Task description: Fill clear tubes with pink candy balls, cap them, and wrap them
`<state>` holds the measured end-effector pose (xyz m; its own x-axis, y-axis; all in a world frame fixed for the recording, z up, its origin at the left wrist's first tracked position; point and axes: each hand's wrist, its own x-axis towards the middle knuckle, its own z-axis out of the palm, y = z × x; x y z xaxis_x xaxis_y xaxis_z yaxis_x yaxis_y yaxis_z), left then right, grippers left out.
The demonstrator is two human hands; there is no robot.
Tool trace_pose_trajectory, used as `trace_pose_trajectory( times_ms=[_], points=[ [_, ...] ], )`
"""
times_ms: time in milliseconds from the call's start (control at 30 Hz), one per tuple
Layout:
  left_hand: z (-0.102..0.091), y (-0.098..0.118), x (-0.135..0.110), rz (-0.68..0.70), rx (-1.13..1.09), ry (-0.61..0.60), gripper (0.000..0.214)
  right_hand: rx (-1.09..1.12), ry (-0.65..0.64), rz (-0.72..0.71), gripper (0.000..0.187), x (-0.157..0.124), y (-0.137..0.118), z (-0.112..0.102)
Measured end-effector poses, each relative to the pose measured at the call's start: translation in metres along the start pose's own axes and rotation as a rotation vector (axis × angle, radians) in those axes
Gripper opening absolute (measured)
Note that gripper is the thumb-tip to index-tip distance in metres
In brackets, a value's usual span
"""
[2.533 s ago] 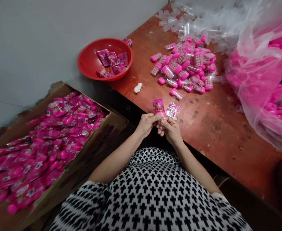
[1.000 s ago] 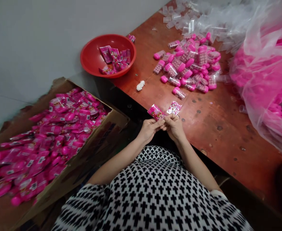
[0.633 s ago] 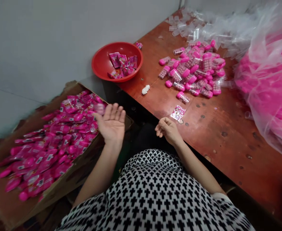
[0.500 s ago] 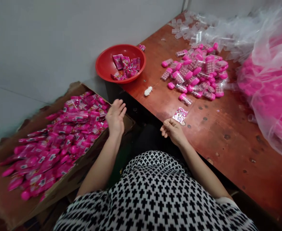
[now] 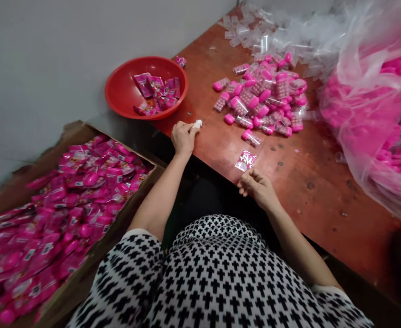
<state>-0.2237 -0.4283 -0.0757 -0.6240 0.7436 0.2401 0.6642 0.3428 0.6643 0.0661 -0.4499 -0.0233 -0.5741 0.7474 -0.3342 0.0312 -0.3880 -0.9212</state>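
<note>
My left hand (image 5: 184, 137) reaches over the table's near edge, thumb and fingers closed on a small white crumpled lump (image 5: 197, 124), possibly tissue. My right hand (image 5: 257, 187) hovers at the table edge, its fingers curled and pinched together; anything inside them is hidden. Just beyond its fingertips a small shiny pink printed sachet (image 5: 246, 160) lies flat on the table. Further back is a heap of clear little bottles with pink caps (image 5: 262, 98), filled with pale pink balls. One such bottle (image 5: 251, 138) lies at the heap's front.
A red bowl (image 5: 118, 93) with several pink sachets overhangs the table's left corner. Below left stands a cardboard box (image 5: 132, 191) full of packed pink packets (image 5: 67, 205). Clear empty tubes (image 5: 243, 31) and a translucent bag (image 5: 354, 136) of pink caps sit on the brown table (image 5: 310, 205).
My left hand has moved right, from above the box to the white lump, and its spread fingers have closed on it. My right hand stays by the sachet. The view has shifted rightward.
</note>
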Motion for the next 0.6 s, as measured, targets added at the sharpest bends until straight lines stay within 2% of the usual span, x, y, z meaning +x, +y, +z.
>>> trace_pose_trajectory(
  times_ms=[67, 133, 167, 267, 333, 400, 600],
  points=[
    [-0.002, 0.006, -0.012, 0.071, 0.014, 0.043, 0.043, -0.013, 0.084, -0.067, 0.032, 0.002, -0.004, -0.018],
    [-0.001, 0.020, -0.034, 0.219, 0.016, 0.048, 0.059, -0.043, 0.159, -0.120, 0.030, 0.005, -0.007, -0.033],
    [0.001, 0.030, -0.048, 0.312, 0.006, 0.007, 0.061, -0.061, 0.180, -0.135, 0.030, 0.007, -0.007, -0.039],
    [0.016, 0.063, -0.091, 0.530, 0.001, -0.262, 0.046, -0.098, 0.184, -0.137, 0.031, 0.009, -0.006, -0.045],
    [0.027, 0.080, -0.111, 0.556, 0.034, -0.363, 0.044, -0.104, 0.164, -0.121, 0.032, 0.008, -0.006, -0.043],
    [0.037, 0.088, -0.119, 0.529, 0.044, -0.380, 0.039, -0.102, 0.153, -0.114, 0.034, 0.008, -0.005, -0.041],
    [0.049, 0.087, -0.120, 0.433, -0.113, -0.244, 0.023, -0.151, 0.200, -0.186, 0.033, 0.015, -0.001, -0.044]
  ],
)
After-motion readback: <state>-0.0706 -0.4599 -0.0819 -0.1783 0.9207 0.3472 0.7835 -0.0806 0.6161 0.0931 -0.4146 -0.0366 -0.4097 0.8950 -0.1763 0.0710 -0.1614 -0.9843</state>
